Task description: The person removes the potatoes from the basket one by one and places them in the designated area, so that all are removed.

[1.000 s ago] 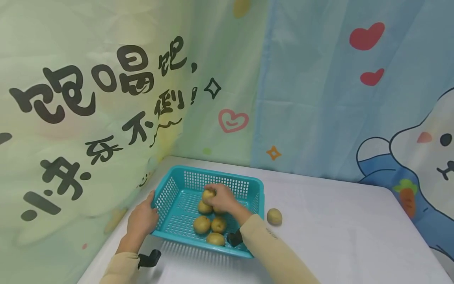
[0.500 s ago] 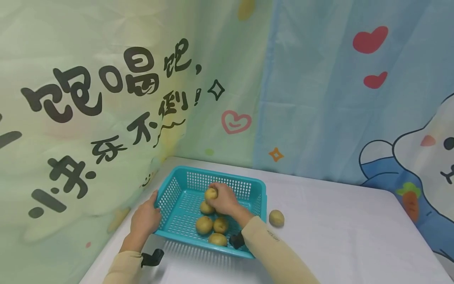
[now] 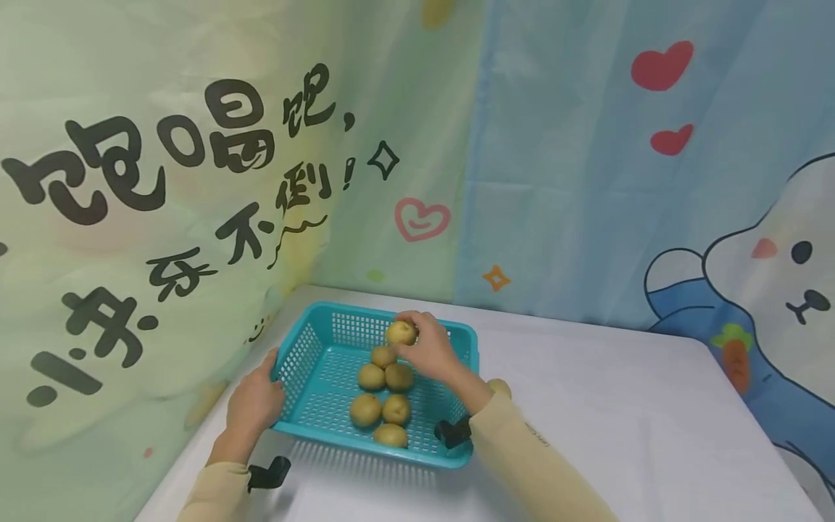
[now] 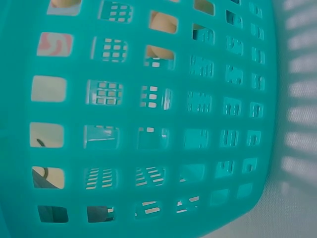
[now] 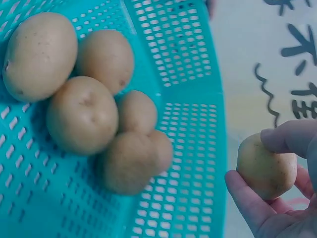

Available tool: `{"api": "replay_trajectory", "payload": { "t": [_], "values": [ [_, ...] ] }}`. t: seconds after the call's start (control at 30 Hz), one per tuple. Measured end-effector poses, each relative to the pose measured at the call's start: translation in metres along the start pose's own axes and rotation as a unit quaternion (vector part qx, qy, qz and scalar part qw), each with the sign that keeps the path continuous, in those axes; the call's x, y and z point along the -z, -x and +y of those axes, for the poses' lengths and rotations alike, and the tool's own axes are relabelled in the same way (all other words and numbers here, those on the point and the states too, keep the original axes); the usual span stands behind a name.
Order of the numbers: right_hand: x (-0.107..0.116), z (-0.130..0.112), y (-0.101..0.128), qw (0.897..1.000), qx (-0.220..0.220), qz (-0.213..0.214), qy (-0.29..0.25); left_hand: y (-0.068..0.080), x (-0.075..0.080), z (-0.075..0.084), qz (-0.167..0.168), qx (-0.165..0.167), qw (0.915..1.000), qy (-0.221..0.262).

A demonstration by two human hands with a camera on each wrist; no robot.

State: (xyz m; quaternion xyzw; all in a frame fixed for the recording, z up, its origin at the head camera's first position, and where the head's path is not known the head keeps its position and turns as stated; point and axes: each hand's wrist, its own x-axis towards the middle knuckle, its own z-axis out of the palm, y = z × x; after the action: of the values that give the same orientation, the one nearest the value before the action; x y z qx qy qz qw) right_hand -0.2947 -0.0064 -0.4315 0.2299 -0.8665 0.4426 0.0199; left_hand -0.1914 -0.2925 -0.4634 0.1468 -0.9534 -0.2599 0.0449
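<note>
Now our right hand (image 3: 430, 351) pinches a potato (image 3: 401, 332) above the basket (image 3: 296, 362), left hand (image 3: 254, 402) seemingly gripping its rim; a loose pinch could drop it onto the pile (image 3: 381, 399).

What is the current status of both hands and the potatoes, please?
Right hand holds one potato above the basket. Left hand grips basket's left wall. Six potatoes in basket, nothing blocking.

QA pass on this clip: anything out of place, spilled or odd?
One stray potato lies on the white table just outside the teal basket, partly hidden behind the right forearm. Six others lie inside. The right hand holds another potato; the left hand grips the basket's side. Nothing looks spilled or damaged.
</note>
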Motion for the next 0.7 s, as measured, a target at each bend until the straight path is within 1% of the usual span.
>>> {"api": "replay_trajectory", "payload": {
  "t": [0.1, 0.27, 0.4, 0.5, 0.7],
  "values": [
    [0.012, 0.001, 0.008, 1.0, -0.005, 0.014, -0.017, 0.003, 0.001, -0.003, -0.003, 0.003, 1.0, -0.005],
    [0.025, 0.009, 0.025, 0.998, -0.022, 0.035, -0.05, 0.009, 0.002, -0.007, -0.003, 0.011, 0.9998, -0.013],
    [0.037, 0.019, 0.039, 0.995, -0.036, 0.064, -0.073, 0.009, 0.001, -0.006, 0.003, 0.005, 0.9999, -0.014],
    [0.048, 0.029, 0.048, 0.993, -0.052, 0.083, -0.068, 0.008, 0.0, -0.003, 0.007, 0.0, 0.9999, -0.015],
    [0.068, 0.046, 0.066, 0.989, -0.087, 0.106, -0.052, 0.004, 0.0, 0.004, 0.008, 0.0, 0.9999, -0.015]
  ]
}}
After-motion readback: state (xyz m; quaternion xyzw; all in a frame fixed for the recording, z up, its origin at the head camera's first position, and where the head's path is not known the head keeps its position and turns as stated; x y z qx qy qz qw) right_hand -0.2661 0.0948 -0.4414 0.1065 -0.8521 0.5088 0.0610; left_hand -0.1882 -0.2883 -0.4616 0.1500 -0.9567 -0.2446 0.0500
